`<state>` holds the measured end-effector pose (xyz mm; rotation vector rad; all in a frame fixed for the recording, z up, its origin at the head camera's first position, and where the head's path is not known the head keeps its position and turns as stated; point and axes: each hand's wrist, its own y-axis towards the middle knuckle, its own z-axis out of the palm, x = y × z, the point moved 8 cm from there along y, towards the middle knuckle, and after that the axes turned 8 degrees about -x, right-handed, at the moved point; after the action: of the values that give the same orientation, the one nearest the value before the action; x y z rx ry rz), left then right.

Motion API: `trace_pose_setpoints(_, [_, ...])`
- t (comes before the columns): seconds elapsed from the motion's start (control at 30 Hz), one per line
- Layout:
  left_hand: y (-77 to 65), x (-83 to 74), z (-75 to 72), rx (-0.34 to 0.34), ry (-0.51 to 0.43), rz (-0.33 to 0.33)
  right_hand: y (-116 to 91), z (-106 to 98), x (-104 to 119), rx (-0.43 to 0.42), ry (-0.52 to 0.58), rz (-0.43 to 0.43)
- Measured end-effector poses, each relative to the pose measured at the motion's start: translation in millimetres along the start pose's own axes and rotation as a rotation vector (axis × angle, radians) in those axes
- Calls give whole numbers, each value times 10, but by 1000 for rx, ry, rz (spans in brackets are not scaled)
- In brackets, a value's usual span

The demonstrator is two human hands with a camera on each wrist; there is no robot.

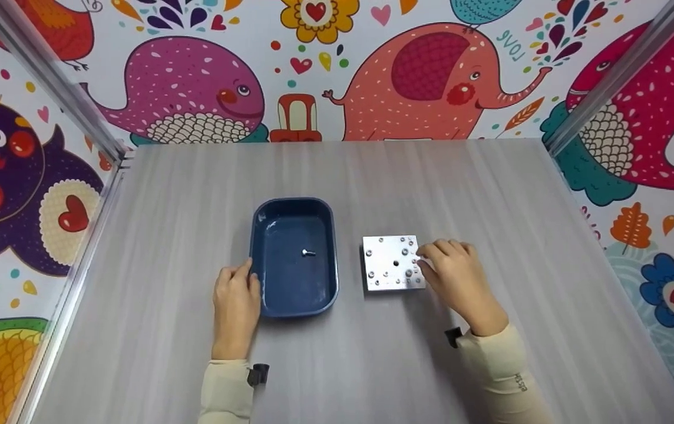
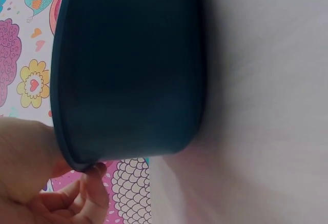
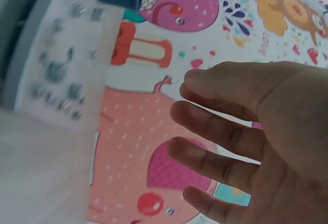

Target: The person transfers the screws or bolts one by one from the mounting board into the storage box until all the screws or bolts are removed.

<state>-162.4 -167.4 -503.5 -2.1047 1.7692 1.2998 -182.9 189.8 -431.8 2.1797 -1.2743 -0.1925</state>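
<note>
A blue plastic tray [image 1: 290,291] stands on the tabletop left of the middle, with a small silver screw [image 1: 309,252] lying inside it. My left hand [image 1: 235,306] pinches the rim at its left side; the left wrist view shows thumb and fingers on the tray's edge [image 2: 128,80]. To the right sits a square metal block [image 1: 383,259] with several bolts in its top face and a dark hole near its centre. Over the block's right edge hovers my right hand [image 1: 458,277]. Seen from the right wrist, its loosely bent fingers [image 3: 220,167] hold nothing and are apart from the block [image 3: 33,75].
A grey wood-grain table [image 1: 184,194] carries the tray and block. Walls printed with cartoon animals [image 1: 195,82] rise at the back and both sides. Metal rails [image 1: 36,82] run along the corners.
</note>
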Motion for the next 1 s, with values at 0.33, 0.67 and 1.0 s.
trace_pose_setpoints(0.33, [-11, 36, -16, 14, 11, -21, -294, 176, -176, 36, -27, 71])
trace_pose_setpoints(0.67, [-4, 32, 13, 8, -3, -17, -471, 434, -247, 86, -33, 102])
trace_pose_setpoints(1.0, [-14, 46, 9, -8, -12, -6, -481, 451, -216, 59, -35, 99])
